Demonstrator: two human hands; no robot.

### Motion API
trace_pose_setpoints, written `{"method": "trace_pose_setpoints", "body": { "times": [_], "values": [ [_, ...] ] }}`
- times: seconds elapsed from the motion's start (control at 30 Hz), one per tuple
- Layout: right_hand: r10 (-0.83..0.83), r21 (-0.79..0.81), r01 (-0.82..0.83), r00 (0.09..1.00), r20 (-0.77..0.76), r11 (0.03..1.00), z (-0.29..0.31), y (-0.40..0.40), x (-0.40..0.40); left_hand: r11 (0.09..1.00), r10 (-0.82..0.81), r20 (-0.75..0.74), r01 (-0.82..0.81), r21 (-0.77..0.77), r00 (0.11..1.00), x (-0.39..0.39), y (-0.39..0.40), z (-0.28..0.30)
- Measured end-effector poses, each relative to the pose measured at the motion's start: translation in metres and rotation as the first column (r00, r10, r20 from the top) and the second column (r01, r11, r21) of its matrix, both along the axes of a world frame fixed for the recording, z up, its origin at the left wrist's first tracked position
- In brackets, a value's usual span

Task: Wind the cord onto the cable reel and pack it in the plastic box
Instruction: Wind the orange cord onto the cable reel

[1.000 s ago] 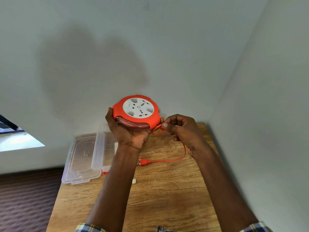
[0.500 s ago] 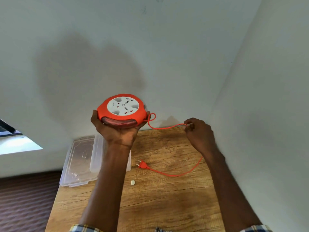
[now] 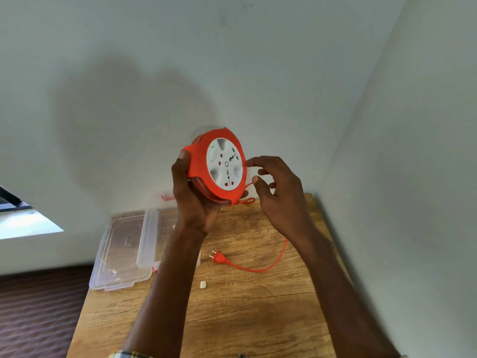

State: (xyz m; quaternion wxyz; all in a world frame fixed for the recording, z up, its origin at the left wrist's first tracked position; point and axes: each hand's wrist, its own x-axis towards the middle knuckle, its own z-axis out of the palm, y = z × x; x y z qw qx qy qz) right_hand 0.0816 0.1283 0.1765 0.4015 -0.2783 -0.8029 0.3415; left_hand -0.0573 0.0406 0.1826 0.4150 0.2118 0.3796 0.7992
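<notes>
**Reel held up on edge, cord trailing to the table**

Above the wooden table [image 3: 232, 319], the left hand [image 3: 192, 200] grips the orange cable reel [image 3: 219, 167] by its rim, white socket face tilted toward the right. Beside it, the right hand [image 3: 280, 195] has its fingers loosely spread at the reel's edge; it seems to touch the cord [image 3: 268, 267] there, though a pinch is unclear. Loose cord curves down to its plug [image 3: 218, 257] on the table. Left of that lies the plastic box [image 3: 129, 249], open.

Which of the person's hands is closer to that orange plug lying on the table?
Neither clearly. The left hand grips the reel above the plug; the right hand hovers up beside it.
</notes>
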Motion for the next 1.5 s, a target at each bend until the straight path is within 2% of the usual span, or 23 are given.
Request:
{"method": "trace_pose_setpoints", "body": {
  "times": [0.1,0.17,0.27,0.37,0.47,0.57,0.7,0.9,1.07,1.2,1.27,1.37,1.5],
  "values": [
    [0.117,0.225,-0.135,0.989,0.092,0.965,-0.001,0.007,-0.001,0.992,-0.112,0.024,0.114,-0.052,0.993,-0.006,-0.003,0.002],
    [0.137,0.293,-0.185,0.975,0.177,0.938,-0.001,0.014,0.002,0.97,-0.219,0.078,0.226,-0.092,0.973,-0.012,-0.005,0.005],
    [0.178,0.394,-0.282,0.943,0.28,0.875,0.006,0.025,0.007,0.897,-0.418,0.154,0.434,-0.089,0.895,-0.02,-0.007,0.01],
    [0.227,0.436,-0.389,0.898,0.378,0.811,0.016,0.027,0.009,0.851,-0.504,0.21,0.523,-0.043,0.838,-0.025,-0.007,0.008],
    [0.138,0.49,-0.377,0.88,0.455,0.786,0.027,0.026,0.008,0.827,-0.549,0.238,0.563,0.011,0.801,-0.031,-0.006,0.008],
    [0.072,0.521,-0.342,0.88,0.469,0.782,0.035,0.028,0.006,0.798,-0.594,0.217,0.601,0.037,0.775,-0.037,-0.005,0.01],
    [0.021,0.581,-0.247,0.93,0.367,0.775,0.036,0.027,0.002,0.844,-0.529,0.169,0.536,0.007,0.831,-0.035,-0.004,0.013],
    [-0.066,0.414,0.0,0.987,0.145,0.91,0.016,0.011,-0.009,0.938,-0.328,0.113,0.338,-0.081,0.938,-0.027,-0.002,0.021],
    [-0.067,0.259,0.047,0.995,0.07,0.965,0.001,-0.002,-0.012,0.945,-0.298,0.127,0.312,-0.101,0.946,-0.019,-0.003,0.019],
    [-0.18,0.061,0.181,0.983,-0.015,0.982,0.0,-0.01,-0.02,0.934,-0.343,0.167,0.355,-0.047,0.925,-0.012,-0.003,0.019],
    [-0.133,0.063,0.134,0.991,-0.012,0.989,0.001,-0.005,-0.018,0.918,-0.389,0.178,0.397,-0.012,0.904,-0.014,-0.004,0.017],
    [0.034,0.167,-0.043,0.998,0.058,0.985,0.007,0.003,-0.008,0.878,-0.475,0.184,0.478,0.03,0.86,-0.018,-0.005,0.014],
    [0.089,0.279,-0.136,0.981,0.175,0.951,0.02,0.012,-0.003,0.783,-0.62,0.178,0.615,0.089,0.764,-0.018,-0.005,0.019]
  ]
}}
